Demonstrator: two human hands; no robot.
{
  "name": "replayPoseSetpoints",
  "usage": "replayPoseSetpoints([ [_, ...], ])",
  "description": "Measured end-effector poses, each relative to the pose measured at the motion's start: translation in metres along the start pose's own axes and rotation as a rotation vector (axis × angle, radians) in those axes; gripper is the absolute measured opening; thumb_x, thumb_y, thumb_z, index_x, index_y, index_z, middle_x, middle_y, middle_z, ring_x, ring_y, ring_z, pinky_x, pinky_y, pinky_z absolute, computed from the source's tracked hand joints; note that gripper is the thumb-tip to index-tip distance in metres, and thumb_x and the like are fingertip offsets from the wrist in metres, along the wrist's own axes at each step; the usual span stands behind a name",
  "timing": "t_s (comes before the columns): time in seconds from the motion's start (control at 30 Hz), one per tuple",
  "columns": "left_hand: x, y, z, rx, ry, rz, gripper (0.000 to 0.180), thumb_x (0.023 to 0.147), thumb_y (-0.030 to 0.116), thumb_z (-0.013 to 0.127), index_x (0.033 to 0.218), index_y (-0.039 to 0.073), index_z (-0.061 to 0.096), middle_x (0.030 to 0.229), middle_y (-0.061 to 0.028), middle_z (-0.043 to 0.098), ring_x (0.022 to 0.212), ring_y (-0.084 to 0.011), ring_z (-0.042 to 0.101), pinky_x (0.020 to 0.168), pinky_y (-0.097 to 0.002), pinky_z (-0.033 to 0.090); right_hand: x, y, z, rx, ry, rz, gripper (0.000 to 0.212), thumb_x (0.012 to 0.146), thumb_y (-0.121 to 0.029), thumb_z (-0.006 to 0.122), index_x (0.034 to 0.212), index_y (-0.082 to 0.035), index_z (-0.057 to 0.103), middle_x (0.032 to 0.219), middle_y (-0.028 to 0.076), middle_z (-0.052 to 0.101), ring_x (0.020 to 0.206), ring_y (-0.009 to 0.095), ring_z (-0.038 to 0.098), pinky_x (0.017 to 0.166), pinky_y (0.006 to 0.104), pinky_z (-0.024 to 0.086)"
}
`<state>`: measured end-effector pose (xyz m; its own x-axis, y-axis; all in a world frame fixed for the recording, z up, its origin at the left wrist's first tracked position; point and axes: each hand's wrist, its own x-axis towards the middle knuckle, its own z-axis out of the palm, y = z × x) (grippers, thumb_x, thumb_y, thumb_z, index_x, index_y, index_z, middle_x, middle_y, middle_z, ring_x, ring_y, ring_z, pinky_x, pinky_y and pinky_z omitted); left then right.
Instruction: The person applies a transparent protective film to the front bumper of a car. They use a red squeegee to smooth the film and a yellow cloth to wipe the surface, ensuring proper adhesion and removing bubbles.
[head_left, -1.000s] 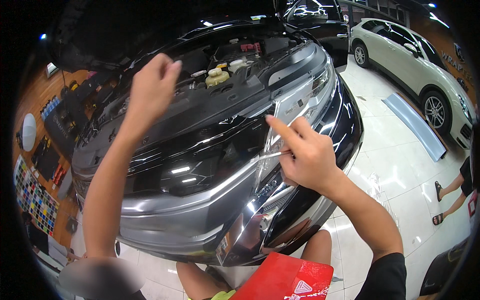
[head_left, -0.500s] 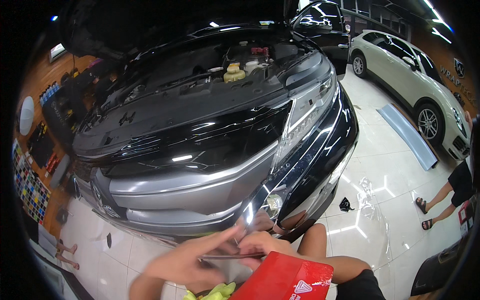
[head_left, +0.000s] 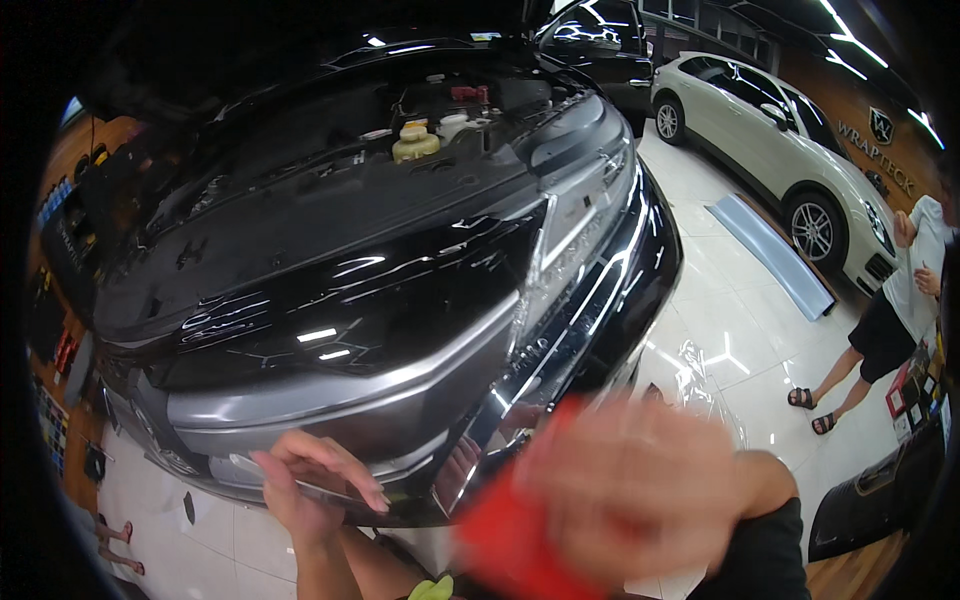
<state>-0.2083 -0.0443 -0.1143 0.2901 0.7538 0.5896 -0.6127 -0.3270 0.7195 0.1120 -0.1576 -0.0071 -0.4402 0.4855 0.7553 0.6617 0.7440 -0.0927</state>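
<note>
In front of the grille of a black car, my left hand is raised with its thumb and fingers apart; I see nothing held in it. My right hand is at the lower right, close to the camera and smeared by motion. It grips a flat red squeegee, also blurred and partly covered by the fingers. Between and beyond the hands is the glossy corner of the front bumper, below a clear headlight. A silver trim strip runs across the car's front.
The engine bay lies exposed under the raised bonnet. Right of the car, clear film and a long pale-blue panel lie on the tiles. A white car stands behind, and a person is at the right.
My hands have moved apart, the left staying by the grille. My right hand has come back toward the camera and onto the red squeegee. The view has shifted rightward.
</note>
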Motion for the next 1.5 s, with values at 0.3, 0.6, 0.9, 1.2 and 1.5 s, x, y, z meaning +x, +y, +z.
replayPoseSetpoints([
  [0.3, -0.006, -0.015, -0.011, -0.049, -0.048, 0.099, 0.070, 0.115, 0.052, 0.021, 0.104, -0.007, 0.057, 0.082, -0.0299, 0.065, 0.061, -0.0358, 0.072, 0.052, -0.0407, 0.064, 0.040, 0.139, 0.040, -0.540, 0.163, -0.073, 0.039, 0.071, 0.003, 0.071, 0.107, -0.010, 0.075, 0.100, 0.005, 0.075, 0.090, 0.025, 0.071, 0.077, 0.0383, 0.049],
  [0.6, -0.007, -0.009, -0.013, -0.013, -0.139, 0.117, 0.063, 0.117, 0.046, 0.013, 0.099, -0.005, 0.046, 0.076, -0.0276, 0.057, 0.049, -0.0356, 0.064, 0.043, -0.0415, 0.062, 0.054, 0.163, 0.010, -0.751, 0.058, -0.101, 0.035, 0.070, 0.004, 0.075, 0.099, -0.014, 0.076, 0.092, -0.001, 0.073, 0.087, 0.021, 0.068, 0.078, 0.0373, 0.045],
  [0.9, -0.005, -0.012, -0.018, -0.006, -0.095, 0.101, 0.071, 0.115, 0.052, 0.018, 0.104, -0.006, 0.056, 0.085, -0.0286, 0.064, 0.061, -0.0327, 0.071, 0.053, -0.0407, 0.065, 0.053, 0.120, 0.004, -0.836, 0.037, -0.027, 0.029, 0.073, 0.001, 0.073, 0.099, -0.012, 0.073, 0.096, 0.001, 0.072, 0.091, 0.024, 0.067, 0.080, 0.0380, 0.045],
  [1.2, -0.002, -0.011, -0.014, 0.036, -0.085, 0.097, 0.068, 0.116, 0.052, 0.020, 0.104, -0.005, 0.056, 0.083, -0.0280, 0.065, 0.059, -0.0318, 0.071, 0.054, -0.0389, 0.064, 0.050, 0.144, 0.024, -0.870, 0.085, -0.035, 0.032, 0.068, 0.003, 0.071, 0.096, -0.012, 0.070, 0.094, 0.001, 0.067, 0.099, 0.027, 0.063, 0.081, 0.0400, 0.045],
  [1.5, -0.004, -0.011, -0.011, 0.061, -0.031, 0.073, 0.070, 0.115, 0.055, 0.022, 0.102, -0.003, 0.058, 0.079, -0.0264, 0.065, 0.057, -0.0309, 0.069, 0.051, -0.0395, 0.062, 0.050, 0.141, -0.001, -1.027, 0.107, 0.001, 0.034, 0.072, 0.001, 0.072, 0.101, -0.016, 0.072, 0.100, 0.001, 0.069, 0.110, 0.028, 0.064, 0.085, 0.0421, 0.047],
])
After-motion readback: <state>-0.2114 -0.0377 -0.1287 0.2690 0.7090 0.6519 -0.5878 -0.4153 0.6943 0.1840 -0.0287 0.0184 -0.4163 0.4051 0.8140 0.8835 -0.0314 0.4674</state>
